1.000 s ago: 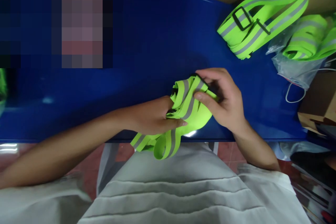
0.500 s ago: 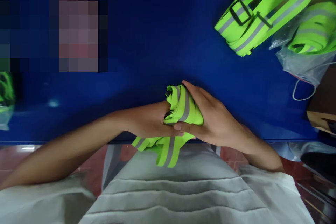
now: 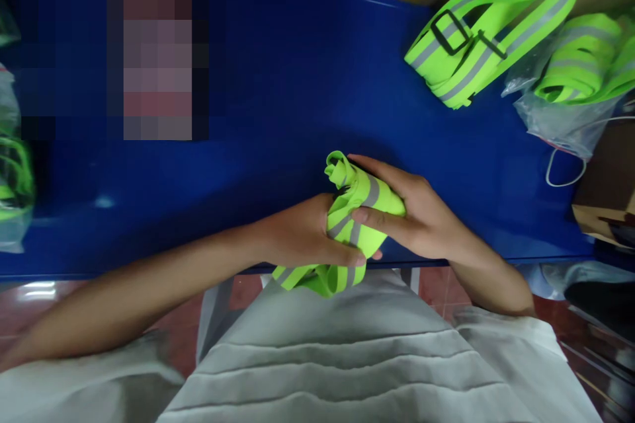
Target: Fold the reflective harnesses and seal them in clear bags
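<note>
Both my hands hold a bundle of neon yellow-green reflective strap [image 3: 370, 201] with grey stripes, just above the front edge of the blue table [image 3: 278, 112]. My left hand [image 3: 317, 231] grips its lower left side, with the thumb along the front. From the right, my right hand [image 3: 409, 211] wraps round the bundle, its thumb pressed on the near face and fingers behind. A loose end of the strap [image 3: 322, 279] hangs below my left hand over the table edge. Parts of the roll inside my palms are hidden.
A folded reflective strap with black buckles [image 3: 461, 46] lies at the back right. Beside it, a rolled strap [image 3: 575, 66] rests on a clear plastic bag [image 3: 560, 122]. A cardboard box [image 3: 608, 192] stands far right. More bagged straps [image 3: 14, 178] sit at the left edge.
The bundle has turned in my hands and moved slightly right. The hanging end has risen and shows less length below my left hand. My left hand has shifted right.
</note>
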`<action>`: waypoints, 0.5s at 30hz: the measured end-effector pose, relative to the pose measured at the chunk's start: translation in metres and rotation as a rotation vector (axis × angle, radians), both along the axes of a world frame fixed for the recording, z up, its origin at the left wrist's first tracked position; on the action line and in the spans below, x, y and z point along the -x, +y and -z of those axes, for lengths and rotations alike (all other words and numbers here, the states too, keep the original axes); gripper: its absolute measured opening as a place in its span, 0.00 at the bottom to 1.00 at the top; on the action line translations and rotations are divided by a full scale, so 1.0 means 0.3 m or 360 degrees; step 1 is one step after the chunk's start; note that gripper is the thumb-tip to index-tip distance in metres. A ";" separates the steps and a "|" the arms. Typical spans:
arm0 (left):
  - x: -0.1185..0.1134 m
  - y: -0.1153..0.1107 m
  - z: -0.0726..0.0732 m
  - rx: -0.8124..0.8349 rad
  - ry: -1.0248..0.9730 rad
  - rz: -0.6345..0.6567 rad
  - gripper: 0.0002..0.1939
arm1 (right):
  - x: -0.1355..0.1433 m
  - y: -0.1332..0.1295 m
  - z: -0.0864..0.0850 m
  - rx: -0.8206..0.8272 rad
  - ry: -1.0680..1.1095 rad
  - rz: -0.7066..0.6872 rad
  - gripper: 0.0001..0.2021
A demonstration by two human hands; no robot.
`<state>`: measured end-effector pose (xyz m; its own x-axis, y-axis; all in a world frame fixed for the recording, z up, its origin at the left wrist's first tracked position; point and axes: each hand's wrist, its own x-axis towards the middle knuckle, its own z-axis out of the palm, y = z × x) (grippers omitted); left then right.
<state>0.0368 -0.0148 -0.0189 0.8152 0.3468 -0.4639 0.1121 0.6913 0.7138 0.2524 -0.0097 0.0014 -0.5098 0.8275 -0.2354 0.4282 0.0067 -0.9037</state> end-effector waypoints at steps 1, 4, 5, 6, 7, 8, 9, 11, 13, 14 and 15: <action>0.001 -0.006 0.002 0.0060 -0.0062 0.0004 0.17 | -0.002 0.005 -0.007 0.0199 0.0089 0.0024 0.32; 0.009 -0.014 0.007 0.0156 -0.0166 0.0012 0.19 | -0.007 0.018 -0.023 0.0715 0.0363 0.0080 0.26; 0.013 -0.013 0.009 0.0178 -0.0182 0.0023 0.19 | -0.008 0.020 -0.026 0.0805 0.0425 0.0091 0.23; 0.017 -0.013 0.011 0.0193 -0.0184 0.0034 0.19 | -0.008 0.022 -0.027 0.0852 0.0466 0.0102 0.20; 0.020 -0.011 0.013 0.0194 -0.0175 0.0047 0.18 | -0.009 0.022 -0.028 0.0857 0.0487 0.0111 0.18; 0.023 -0.009 0.015 0.0181 -0.0155 0.0057 0.17 | -0.009 0.022 -0.029 0.0829 0.0485 0.0122 0.18; 0.025 -0.007 0.018 0.0160 -0.0132 0.0068 0.16 | -0.009 0.021 -0.030 0.0779 0.0465 0.0132 0.18; 0.028 0.001 0.022 0.0120 -0.0091 0.0099 0.13 | -0.010 0.018 -0.033 0.0662 0.0400 0.0143 0.23; 0.032 0.014 0.026 0.0136 -0.0087 0.0149 0.12 | -0.013 0.017 -0.030 0.0618 0.0366 0.0145 0.26; 0.033 0.021 0.026 0.0153 -0.0089 0.0171 0.12 | -0.016 0.016 -0.026 0.0639 0.0380 0.0152 0.25; 0.036 0.029 0.026 0.0160 -0.0084 0.0189 0.12 | -0.019 0.017 -0.019 0.0679 0.0411 0.0160 0.24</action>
<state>0.0261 -0.0060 -0.0268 0.8718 0.2005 -0.4470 0.1617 0.7436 0.6488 0.2582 -0.0047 0.0070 -0.5186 0.7331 -0.4401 0.1699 -0.4161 -0.8933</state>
